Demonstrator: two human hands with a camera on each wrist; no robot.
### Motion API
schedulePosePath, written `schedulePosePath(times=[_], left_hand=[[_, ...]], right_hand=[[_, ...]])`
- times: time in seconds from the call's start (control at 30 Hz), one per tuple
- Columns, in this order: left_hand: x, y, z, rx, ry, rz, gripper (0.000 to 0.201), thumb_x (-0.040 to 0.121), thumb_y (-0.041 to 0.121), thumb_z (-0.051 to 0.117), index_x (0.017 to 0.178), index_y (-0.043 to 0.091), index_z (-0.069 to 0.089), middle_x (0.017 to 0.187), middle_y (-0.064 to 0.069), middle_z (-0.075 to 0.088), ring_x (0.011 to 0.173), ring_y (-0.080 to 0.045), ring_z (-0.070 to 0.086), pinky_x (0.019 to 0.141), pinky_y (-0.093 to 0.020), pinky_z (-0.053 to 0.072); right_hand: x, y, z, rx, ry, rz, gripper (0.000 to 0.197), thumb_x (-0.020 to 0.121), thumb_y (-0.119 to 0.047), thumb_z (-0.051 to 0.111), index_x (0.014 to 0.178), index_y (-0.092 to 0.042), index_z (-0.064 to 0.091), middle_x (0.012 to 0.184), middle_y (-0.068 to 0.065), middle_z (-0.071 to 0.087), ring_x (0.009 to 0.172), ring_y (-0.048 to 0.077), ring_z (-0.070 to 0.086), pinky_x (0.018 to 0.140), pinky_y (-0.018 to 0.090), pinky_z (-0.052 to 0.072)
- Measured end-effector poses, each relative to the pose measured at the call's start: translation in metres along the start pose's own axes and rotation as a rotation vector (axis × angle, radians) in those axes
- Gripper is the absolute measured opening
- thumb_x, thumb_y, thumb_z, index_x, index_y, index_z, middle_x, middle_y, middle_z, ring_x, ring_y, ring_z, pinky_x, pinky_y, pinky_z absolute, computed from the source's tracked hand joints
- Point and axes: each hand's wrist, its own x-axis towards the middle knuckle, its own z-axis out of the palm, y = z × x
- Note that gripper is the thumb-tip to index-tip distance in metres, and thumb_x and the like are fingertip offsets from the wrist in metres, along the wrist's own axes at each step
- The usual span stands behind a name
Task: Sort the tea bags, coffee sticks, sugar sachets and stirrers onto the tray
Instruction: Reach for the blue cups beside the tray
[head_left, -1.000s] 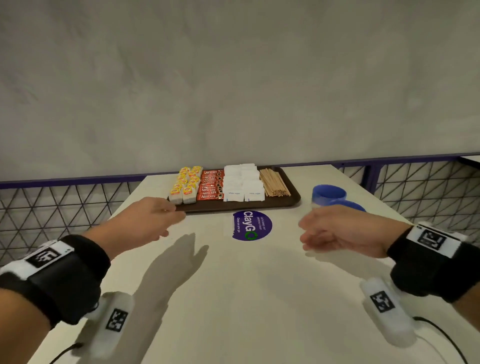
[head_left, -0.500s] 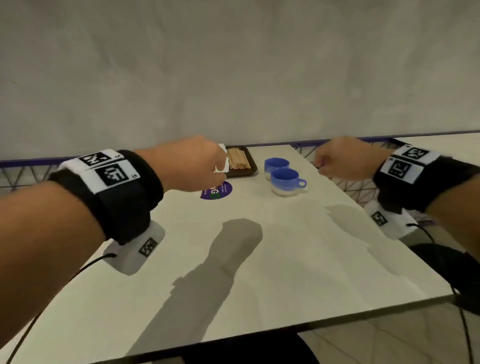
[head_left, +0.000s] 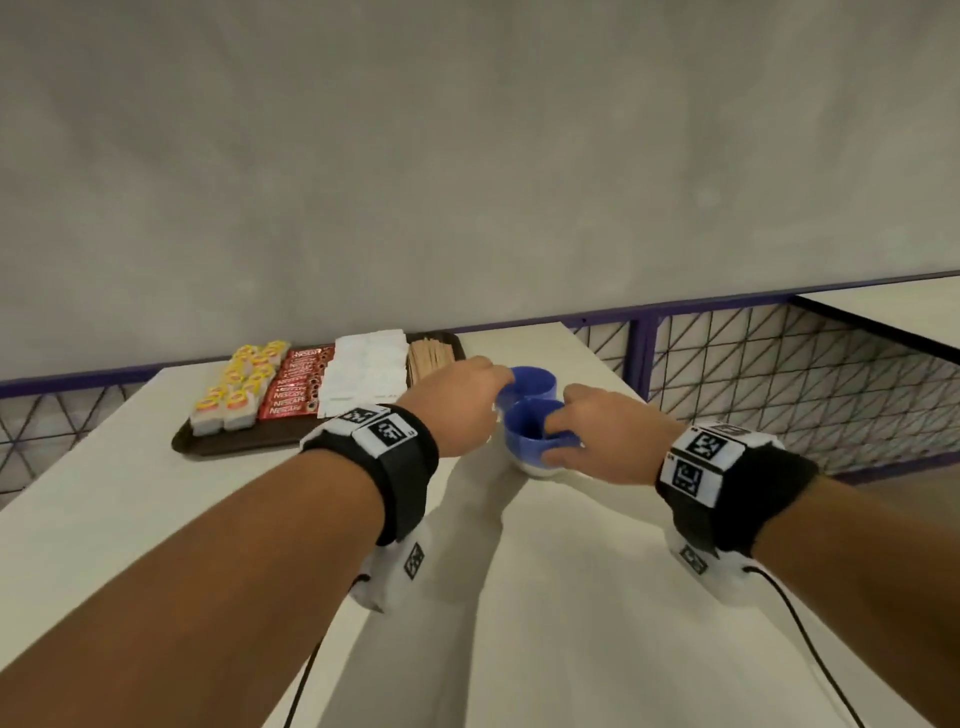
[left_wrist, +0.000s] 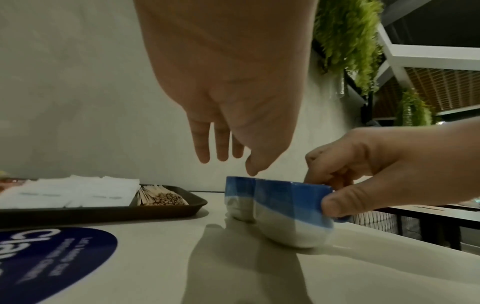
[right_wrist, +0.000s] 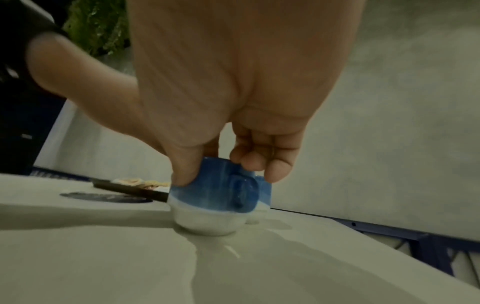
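Right hand (head_left: 597, 431) pinches the near cup's (head_left: 535, 441) rim, thumb outside, fingers inside. Left hand (head_left: 457, 410) hangs loose-fingered over the far cup (head_left: 535, 382), thumb tip at its rim. Left of both hands, the tray (head_left: 234, 444) sits on the desk (head_left: 156, 519): tea bags (head_left: 236, 395), coffee sticks (head_left: 298, 384), sachets (head_left: 363, 371), stirrers (head_left: 428, 356).

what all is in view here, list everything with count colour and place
tray: one, dark brown, far left on table
tea bags: a block, yellow and white, tray's left end
coffee sticks: a row, red, beside the tea bags
sugar sachets: a stack, white, right of the coffee sticks
stirrers: a bundle, wooden, tray's right end
cups: two, blue over white, right of tray
sticker: one, dark blue, on table
table: one, off-white
hands: left over far cup; right pinching near cup
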Motion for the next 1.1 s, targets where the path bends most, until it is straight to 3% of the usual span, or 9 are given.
schedulePosePath(times=[0.03,0.13,0.27,0.47,0.67,0.87,0.97,1.03,1.1], left_hand=[[0.011,-0.004,0.004,-0.015,0.013,-0.003,0.037,0.096,0.012,0.054,0.132,0.018,0.059,0.124,-0.004,0.062,0.111,-0.024,0.06,0.097,-0.041,0.052],[0.039,-0.016,0.015,-0.004,-0.015,0.007,0.03,0.097,0.014,0.054,0.122,0.019,0.069,0.115,-0.004,0.069,0.103,-0.023,0.064,0.092,-0.039,0.053],[0.067,-0.034,0.027,-0.062,-0.018,-0.007,0.026,0.101,0.017,0.051,0.117,0.019,0.072,0.11,-0.003,0.072,0.098,-0.02,0.066,0.093,-0.037,0.055],[0.097,-0.053,0.043,-0.118,0.156,0.042,0.025,0.1,0.015,0.055,0.125,0.019,0.057,0.129,-0.002,0.051,0.108,-0.019,0.057,0.096,-0.03,0.048],[0.125,-0.073,0.045,-0.073,-0.008,0.014,0.031,0.102,0.016,0.052,0.13,0.021,0.063,0.132,-0.002,0.057,0.116,-0.021,0.057,0.103,-0.034,0.046],[0.149,-0.094,0.045,0.031,-0.11,-0.119,0.015,0.101,0.017,0.051,0.106,0.02,0.064,0.109,-0.005,0.069,0.094,-0.02,0.065,0.09,-0.038,0.057],[0.151,-0.095,0.047,-0.027,-0.11,-0.086,0.017,0.101,0.018,0.054,0.116,0.021,0.061,0.118,-0.002,0.065,0.103,-0.019,0.063,0.097,-0.037,0.054],[0.148,-0.095,0.047,-0.073,-0.02,-0.041,0.027,0.099,0.019,0.058,0.127,0.019,0.056,0.126,-0.002,0.055,0.107,-0.02,0.059,0.098,-0.035,0.052],[0.142,-0.095,0.048,-0.105,0.041,-0.025,0.031,0.099,0.015,0.058,0.13,0.019,0.054,0.128,-0.003,0.046,0.105,-0.02,0.057,0.095,-0.032,0.05]], right_hand=[[0.005,0.005,0.001,0.014,0.005,-0.015,0.027,0.103,-0.04,0.051,0.108,-0.021,0.07,0.084,-0.014,0.039,0.07,0.001,0.039,0.062,0.013,0.026],[0.021,0.023,0.008,0.023,0.045,-0.041,0.022,0.102,-0.039,0.055,0.104,-0.023,0.07,0.091,-0.008,0.043,0.071,0.001,0.04,0.063,0.013,0.026],[0.044,0.041,0.019,0.078,0.062,0.008,0.011,0.101,-0.034,0.056,0.091,-0.031,0.057,0.089,-0.005,0.045,0.072,0.006,0.044,0.064,0.016,0.028],[0.08,0.056,0.03,0.106,0.078,0.107,0.014,0.102,-0.029,0.052,0.102,-0.023,0.065,0.089,-0.001,0.056,0.074,0.008,0.049,0.062,0.017,0.03],[0.112,0.059,0.037,0.124,0.097,0.176,0.012,0.1,-0.025,0.052,0.091,-0.022,0.059,0.075,-0.005,0.054,0.065,0.006,0.048,0.057,0.018,0.029],[0.128,0.057,0.039,0.133,0.081,0.227,0.016,0.102,-0.026,0.051,0.087,-0.021,0.051,0.072,-0.007,0.048,0.063,0.005,0.046,0.055,0.018,0.028],[0.133,0.059,0.037,0.163,0.077,0.232,0.022,0.101,-0.027,0.05,0.08,-0.022,0.048,0.07,-0.005,0.049,0.062,0.006,0.047,0.055,0.019,0.029],[0.135,0.059,0.034,0.208,0.06,0.231,0.023,0.101,-0.028,0.053,0.078,-0.024,0.047,0.073,-0.004,0.052,0.064,0.006,0.049,0.056,0.019,0.03],[0.133,0.059,0.028,0.285,0.074,0.22,0.009,0.099,-0.028,0.057,0.093,-0.022,0.056,0.081,-0.005,0.058,0.069,0.005,0.053,0.058,0.019,0.034]])
